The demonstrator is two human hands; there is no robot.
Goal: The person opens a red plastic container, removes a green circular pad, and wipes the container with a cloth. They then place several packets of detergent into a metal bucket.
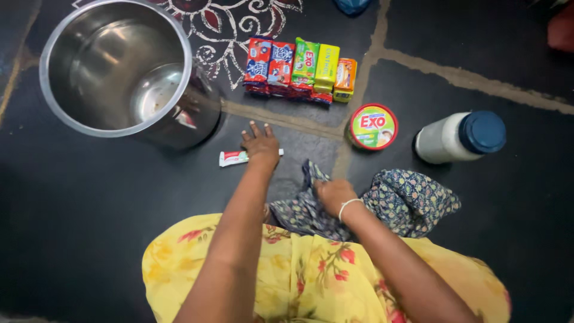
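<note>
I see a dark grey floor (89,239) with pale seams and a white-and-red floral drawing. The steel pot (119,66) is silvery. The tube (233,158) is white and red. The soap bars (302,69) run red-blue, green, yellow, orange. The round tub (372,126) is green and red; the jar (445,139) is white, blue-capped. The cloth (406,200) is navy, flower-printed; the dress (311,275) is yellow with red blooms.

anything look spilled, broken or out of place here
Nothing spilled or broken. The soap bars stand in a neat row. The white jar and the tube under the left hand lie on the floor; the right hand grips a crumpled cloth.
</note>
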